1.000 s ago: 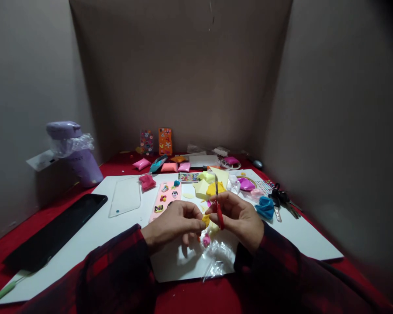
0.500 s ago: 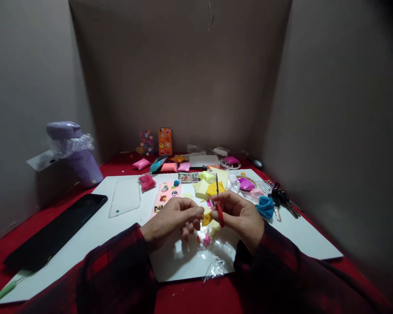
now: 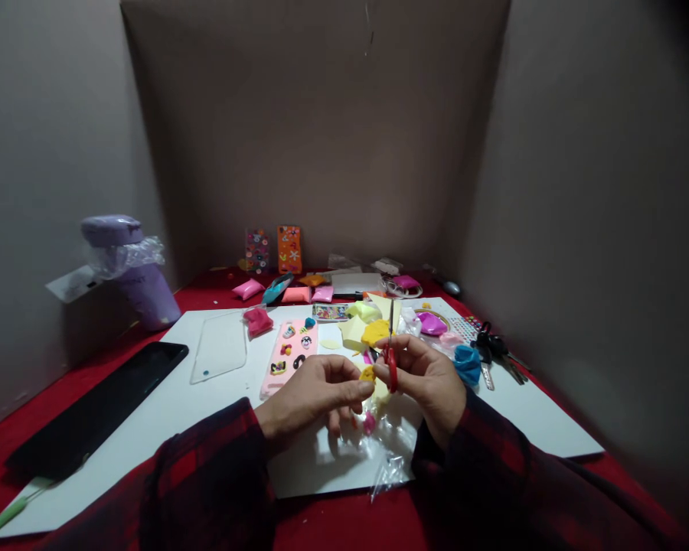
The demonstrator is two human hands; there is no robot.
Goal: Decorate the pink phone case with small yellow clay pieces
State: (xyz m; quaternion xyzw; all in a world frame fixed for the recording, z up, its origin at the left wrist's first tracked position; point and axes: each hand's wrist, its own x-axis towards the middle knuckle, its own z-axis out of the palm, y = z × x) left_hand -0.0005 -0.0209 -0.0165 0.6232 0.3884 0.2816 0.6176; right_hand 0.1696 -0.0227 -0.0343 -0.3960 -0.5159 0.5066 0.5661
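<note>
My right hand (image 3: 428,383) grips small scissors (image 3: 391,360) by their red handles, with the narrow blades pointing up. My left hand (image 3: 321,390) is pinched closed beside it, a small piece of yellow clay (image 3: 367,374) at its fingertips. The hands nearly meet over the white board (image 3: 166,398). Below them lie a clear plastic wrapper (image 3: 391,468) and a small pink lump (image 3: 368,423). Partly behind my left hand is a pink phone case (image 3: 271,383) decorated with small charms. A larger yellow clay lump (image 3: 375,332) sits beyond the scissors.
A black phone-like slab (image 3: 100,405) and a clear phone case (image 3: 221,348) lie left. A purple tumbler (image 3: 146,295) stands behind them. Keys (image 3: 491,352) and blue clay (image 3: 467,363) are at right. Colourful clay packets (image 3: 248,288) and an orange decorated case (image 3: 289,249) are at the back.
My left hand has moved right, closer to the scissors. The scissors have shifted slightly right and stand more upright. More of the pink case shows, and the wrapper has slid right.
</note>
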